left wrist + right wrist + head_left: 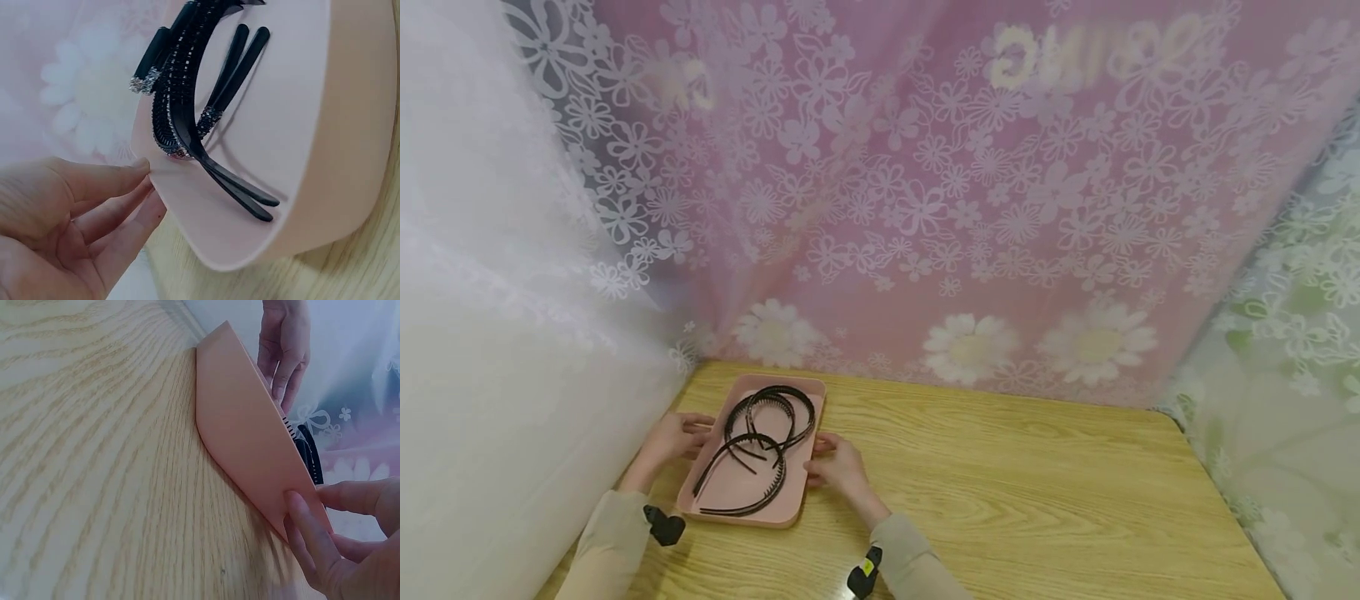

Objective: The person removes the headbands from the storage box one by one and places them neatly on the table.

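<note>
A shallow pink tray [795, 492] lies on the table's left part. Several black toothed headbands overlap inside it: one headband [783, 475] lies in the near half, others [812, 408] toward the far end. Some carry glittery trim, visible on a headband [181, 81] in the left wrist view. My left hand [676, 435] holds the tray's left rim between thumb and fingers. On the opposite side my right hand [841, 467] pinches the right wall; its thumb laps over the rim while the other fingers press the outside [350, 550].
The wood-grain table [1015, 483] extends to the right of the tray. A pink flowered curtain [925, 208] hangs behind it, a whitish sheet [512, 333] closes the left side, and a pale green flowered one [1292, 333] hangs at the right.
</note>
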Motion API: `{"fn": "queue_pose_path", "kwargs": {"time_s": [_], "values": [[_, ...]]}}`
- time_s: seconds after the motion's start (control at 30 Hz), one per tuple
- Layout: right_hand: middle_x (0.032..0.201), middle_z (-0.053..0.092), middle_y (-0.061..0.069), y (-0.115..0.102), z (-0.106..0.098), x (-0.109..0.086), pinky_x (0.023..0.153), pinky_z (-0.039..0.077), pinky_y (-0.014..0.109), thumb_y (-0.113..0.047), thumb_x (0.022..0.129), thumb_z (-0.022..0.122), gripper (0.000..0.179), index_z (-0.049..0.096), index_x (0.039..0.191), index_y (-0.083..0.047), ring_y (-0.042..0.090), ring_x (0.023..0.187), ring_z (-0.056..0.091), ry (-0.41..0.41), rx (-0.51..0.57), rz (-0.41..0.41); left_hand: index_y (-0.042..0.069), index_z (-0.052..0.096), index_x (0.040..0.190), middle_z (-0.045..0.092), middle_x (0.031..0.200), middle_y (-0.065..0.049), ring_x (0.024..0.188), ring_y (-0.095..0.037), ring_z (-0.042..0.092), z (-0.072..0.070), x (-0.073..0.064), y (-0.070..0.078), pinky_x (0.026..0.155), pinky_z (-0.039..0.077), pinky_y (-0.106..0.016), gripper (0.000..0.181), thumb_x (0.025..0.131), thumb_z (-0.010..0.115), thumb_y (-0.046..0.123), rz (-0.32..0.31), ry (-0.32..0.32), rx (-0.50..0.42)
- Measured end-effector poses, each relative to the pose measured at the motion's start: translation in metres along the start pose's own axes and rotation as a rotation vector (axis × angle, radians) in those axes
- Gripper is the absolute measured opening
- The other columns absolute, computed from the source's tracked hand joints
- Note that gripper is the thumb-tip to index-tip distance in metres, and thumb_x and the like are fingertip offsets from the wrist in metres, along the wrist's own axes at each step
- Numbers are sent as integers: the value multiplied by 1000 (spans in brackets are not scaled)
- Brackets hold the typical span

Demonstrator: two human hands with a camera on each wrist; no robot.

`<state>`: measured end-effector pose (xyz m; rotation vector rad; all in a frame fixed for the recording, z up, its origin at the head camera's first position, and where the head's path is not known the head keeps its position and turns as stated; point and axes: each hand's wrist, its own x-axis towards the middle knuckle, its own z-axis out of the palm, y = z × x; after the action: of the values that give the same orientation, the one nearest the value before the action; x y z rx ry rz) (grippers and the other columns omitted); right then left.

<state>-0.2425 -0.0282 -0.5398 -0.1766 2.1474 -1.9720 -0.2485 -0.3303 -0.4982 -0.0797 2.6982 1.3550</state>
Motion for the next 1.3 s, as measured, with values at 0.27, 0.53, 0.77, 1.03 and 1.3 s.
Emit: {"fn": "queue_pose_path", "kwargs": {"time_s": [0.27,0.53,0.77,1.03,1.3], "values": [[115,62,25,-1,-10,-1,64,63,38,17,81,72,61,53,138,12,30,70,73,6,2,3,-20,49,136,59,128,-38,106,-40,69,3,0,-1,81,61,-42,41,100,57,-2,-5,-74,-148],[117,61,28,0,-24,-4,66,63,43,17,81,70,64,52,142,9,32,72,74,6,19,10,-20,46,139,54,134,-39,110,-35,68,10,2,-7,83,60,-38,46,98,59,-3,21,-139,-238],[119,59,31,1,-39,-9,68,63,43,17,82,69,64,49,143,11,37,79,74,-2,19,-3,-17,38,147,47,142,-39,121,-37,63,21,1,-9,93,57,-39,55,99,60,-1,52,-232,-343],[121,57,33,2,-55,-13,70,63,43,15,82,69,64,48,143,11,31,79,73,-3,8,-4,-11,37,151,44,148,-35,125,-37,60,32,-1,-3,95,56,-39,58,100,61,5,32,-259,-360],[123,55,34,7,-65,-15,71,63,44,16,83,68,65,47,144,12,41,87,72,7,12,0,-10,40,150,46,147,-34,125,-40,60,45,-4,7,95,56,-42,54,101,59,3,26,-229,-372]]}}
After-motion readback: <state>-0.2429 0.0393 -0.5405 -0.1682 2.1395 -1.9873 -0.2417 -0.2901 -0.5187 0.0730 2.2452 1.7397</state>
